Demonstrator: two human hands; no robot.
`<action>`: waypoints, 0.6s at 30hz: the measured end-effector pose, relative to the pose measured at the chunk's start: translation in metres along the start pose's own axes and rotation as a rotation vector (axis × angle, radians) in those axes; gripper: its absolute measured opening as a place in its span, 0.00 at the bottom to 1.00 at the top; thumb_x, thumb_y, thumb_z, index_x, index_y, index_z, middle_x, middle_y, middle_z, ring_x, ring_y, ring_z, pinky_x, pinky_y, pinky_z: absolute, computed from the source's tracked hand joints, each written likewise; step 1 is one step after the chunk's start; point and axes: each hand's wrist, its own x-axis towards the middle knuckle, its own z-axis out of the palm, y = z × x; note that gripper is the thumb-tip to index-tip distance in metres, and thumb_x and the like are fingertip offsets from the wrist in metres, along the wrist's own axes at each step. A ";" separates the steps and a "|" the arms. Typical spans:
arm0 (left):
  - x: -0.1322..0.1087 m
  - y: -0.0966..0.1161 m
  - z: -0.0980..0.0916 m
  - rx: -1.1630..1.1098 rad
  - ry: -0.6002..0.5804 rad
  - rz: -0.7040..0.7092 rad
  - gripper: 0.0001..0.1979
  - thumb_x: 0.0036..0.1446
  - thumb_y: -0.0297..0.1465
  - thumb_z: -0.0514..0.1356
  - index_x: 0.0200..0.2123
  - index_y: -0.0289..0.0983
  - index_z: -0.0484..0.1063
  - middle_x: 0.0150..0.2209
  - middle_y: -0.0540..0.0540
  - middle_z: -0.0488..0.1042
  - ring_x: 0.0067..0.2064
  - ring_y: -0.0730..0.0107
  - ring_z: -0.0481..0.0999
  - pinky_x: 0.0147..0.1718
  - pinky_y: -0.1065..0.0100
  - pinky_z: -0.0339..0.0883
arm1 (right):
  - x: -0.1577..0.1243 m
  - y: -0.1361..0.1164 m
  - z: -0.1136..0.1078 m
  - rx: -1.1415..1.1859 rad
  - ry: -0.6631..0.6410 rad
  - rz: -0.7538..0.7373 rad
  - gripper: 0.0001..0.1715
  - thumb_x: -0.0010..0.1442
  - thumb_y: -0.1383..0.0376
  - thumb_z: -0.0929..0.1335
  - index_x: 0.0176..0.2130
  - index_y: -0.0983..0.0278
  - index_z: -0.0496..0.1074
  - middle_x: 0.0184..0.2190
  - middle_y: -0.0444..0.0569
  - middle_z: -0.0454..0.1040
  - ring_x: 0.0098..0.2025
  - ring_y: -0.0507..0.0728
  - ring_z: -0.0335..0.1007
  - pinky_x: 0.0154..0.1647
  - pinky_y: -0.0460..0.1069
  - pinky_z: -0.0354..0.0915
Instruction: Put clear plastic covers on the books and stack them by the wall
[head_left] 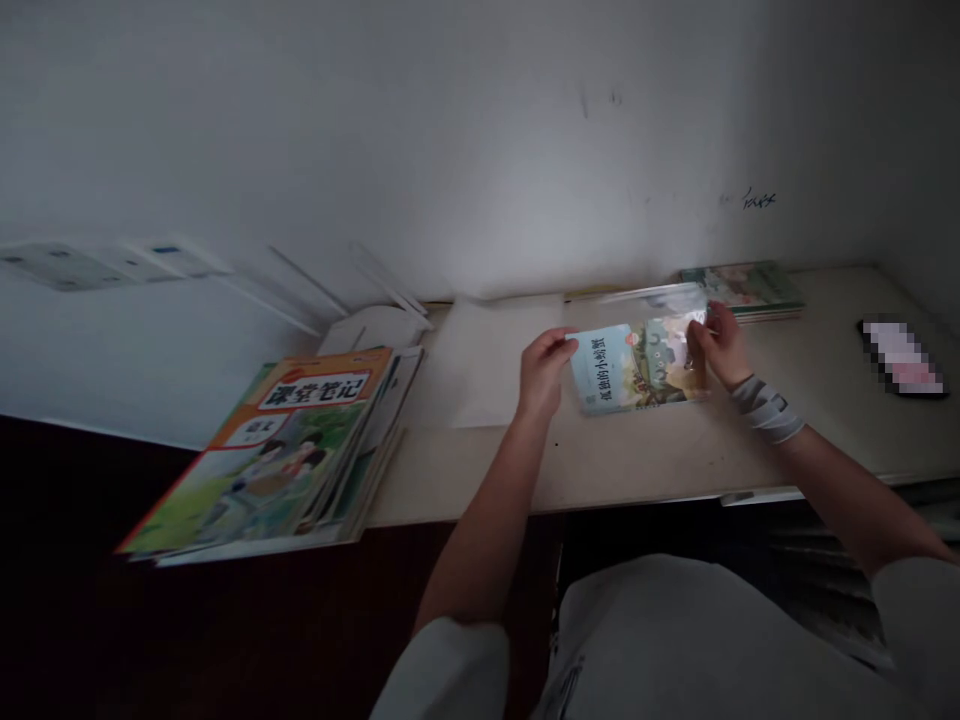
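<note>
Head view: a picture book in clear film, pinched at both ends over the desk

The picture book (604, 370) hangs between two hands over the desk (450, 470), right of its middle. The likeliest trouble is slipping: the clear film (660, 298) looks slick and loose, and it reaches past the book's upper edge, so an uneven pull could skew the book or crease the film. Whether the book sits inside the film or only against it, I cannot tell.

The cover is pale blue at one end, with dark characters running sideways; the other end carries a yellow-green scene with a grey animal figure. Glare whitens the film.

The left hand (544, 370) nips the blue end between thumb and fingers. The right hand (720, 345) has its fingers closed on the film at the far end; their exact hold on the book is unclear.

Farther out, a white sheet (480, 365) lies left of the desk's middle, a small book pile (750, 285) at its back, and a phone (904, 360) toward its right end. At the desk's left end, a workbook stack (255, 455) seems to overhang; a knock could tip it.
</note>
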 end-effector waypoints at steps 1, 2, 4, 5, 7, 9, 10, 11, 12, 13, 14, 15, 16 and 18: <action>-0.011 0.009 -0.007 0.050 -0.014 0.051 0.08 0.46 0.31 0.63 0.33 0.36 0.75 0.28 0.51 0.73 0.30 0.75 0.72 0.33 0.71 0.66 | -0.001 -0.011 -0.011 0.019 0.008 -0.020 0.28 0.59 0.52 0.63 0.52 0.67 0.64 0.38 0.54 0.74 0.37 0.56 0.70 0.39 0.53 0.68; -0.024 0.017 -0.014 0.131 -0.021 0.103 0.07 0.46 0.31 0.63 0.31 0.37 0.75 0.28 0.51 0.74 0.29 0.75 0.71 0.33 0.72 0.66 | -0.004 -0.022 -0.024 0.038 -0.004 -0.056 0.23 0.58 0.52 0.65 0.46 0.65 0.69 0.36 0.51 0.74 0.36 0.55 0.70 0.37 0.52 0.68; -0.054 0.028 -0.029 0.344 -0.061 0.215 0.04 0.49 0.31 0.63 0.30 0.38 0.75 0.29 0.51 0.75 0.29 0.75 0.71 0.30 0.73 0.66 | -0.018 -0.043 -0.053 0.103 -0.111 -0.106 0.14 0.57 0.55 0.68 0.36 0.63 0.73 0.32 0.48 0.75 0.32 0.53 0.70 0.35 0.50 0.69; -0.070 0.030 -0.036 0.433 -0.112 0.273 0.03 0.51 0.31 0.62 0.30 0.38 0.75 0.30 0.50 0.76 0.29 0.75 0.72 0.29 0.73 0.66 | -0.029 -0.051 -0.067 0.135 -0.186 -0.119 0.12 0.57 0.57 0.68 0.33 0.63 0.74 0.30 0.47 0.76 0.31 0.53 0.71 0.33 0.49 0.69; -0.101 0.026 -0.048 0.539 -0.236 0.387 0.05 0.55 0.29 0.59 0.30 0.38 0.75 0.33 0.48 0.78 0.32 0.74 0.75 0.29 0.74 0.68 | -0.056 -0.056 -0.090 0.170 -0.387 -0.170 0.08 0.59 0.60 0.67 0.34 0.61 0.75 0.33 0.47 0.77 0.32 0.53 0.73 0.32 0.48 0.70; -0.125 0.011 -0.057 0.629 -0.374 0.499 0.08 0.58 0.27 0.56 0.32 0.38 0.75 0.37 0.46 0.78 0.37 0.73 0.77 0.36 0.71 0.71 | -0.085 -0.048 -0.102 0.151 -0.498 -0.268 0.08 0.61 0.64 0.65 0.37 0.60 0.75 0.39 0.48 0.78 0.38 0.54 0.75 0.37 0.49 0.72; -0.133 0.002 -0.060 0.682 -0.433 0.556 0.09 0.59 0.26 0.54 0.33 0.38 0.75 0.38 0.45 0.78 0.39 0.72 0.78 0.38 0.70 0.72 | -0.098 -0.040 -0.104 0.114 -0.540 -0.328 0.09 0.61 0.65 0.65 0.39 0.59 0.75 0.41 0.49 0.77 0.42 0.54 0.75 0.42 0.50 0.72; -0.137 -0.008 -0.062 0.739 -0.480 0.610 0.10 0.59 0.26 0.53 0.34 0.38 0.75 0.39 0.44 0.78 0.40 0.71 0.78 0.40 0.69 0.72 | -0.109 -0.031 -0.103 0.060 -0.565 -0.382 0.11 0.62 0.66 0.64 0.41 0.59 0.75 0.45 0.50 0.76 0.45 0.55 0.74 0.45 0.52 0.71; -0.139 -0.017 -0.063 0.797 -0.518 0.654 0.11 0.60 0.26 0.52 0.35 0.38 0.75 0.40 0.43 0.78 0.41 0.70 0.78 0.41 0.67 0.73 | -0.116 -0.022 -0.100 0.001 -0.579 -0.430 0.12 0.62 0.66 0.63 0.42 0.60 0.74 0.47 0.51 0.75 0.47 0.56 0.73 0.48 0.53 0.71; -0.137 -0.025 -0.064 0.852 -0.539 0.682 0.11 0.60 0.26 0.51 0.36 0.38 0.75 0.41 0.43 0.78 0.42 0.70 0.78 0.41 0.67 0.73 | -0.121 -0.013 -0.095 -0.057 -0.584 -0.469 0.12 0.62 0.67 0.63 0.43 0.61 0.74 0.49 0.52 0.74 0.49 0.56 0.72 0.49 0.53 0.71; -0.133 -0.032 -0.063 0.900 -0.549 0.693 0.12 0.61 0.26 0.51 0.36 0.38 0.75 0.42 0.43 0.78 0.42 0.69 0.78 0.41 0.66 0.73 | -0.122 -0.005 -0.089 -0.112 -0.583 -0.495 0.13 0.63 0.67 0.63 0.44 0.61 0.74 0.49 0.52 0.74 0.49 0.56 0.72 0.49 0.54 0.70; -0.127 -0.036 -0.061 0.943 -0.558 0.681 0.13 0.61 0.26 0.50 0.37 0.38 0.74 0.42 0.43 0.78 0.42 0.69 0.78 0.41 0.66 0.73 | -0.120 0.001 -0.083 -0.161 -0.578 -0.508 0.13 0.63 0.66 0.62 0.44 0.62 0.74 0.50 0.53 0.73 0.49 0.57 0.72 0.50 0.54 0.70; -0.120 -0.039 -0.059 0.979 -0.567 0.653 0.13 0.61 0.27 0.49 0.37 0.38 0.74 0.43 0.44 0.77 0.43 0.69 0.77 0.41 0.66 0.73 | -0.116 0.006 -0.077 -0.204 -0.575 -0.511 0.13 0.63 0.66 0.62 0.44 0.63 0.74 0.50 0.53 0.73 0.49 0.57 0.72 0.50 0.54 0.70; -0.105 -0.039 -0.054 1.033 -0.581 0.578 0.13 0.62 0.27 0.49 0.39 0.38 0.74 0.44 0.44 0.77 0.44 0.69 0.77 0.43 0.65 0.72 | -0.103 0.010 -0.067 -0.266 -0.583 -0.504 0.13 0.63 0.65 0.63 0.43 0.63 0.75 0.51 0.54 0.72 0.49 0.57 0.72 0.51 0.54 0.69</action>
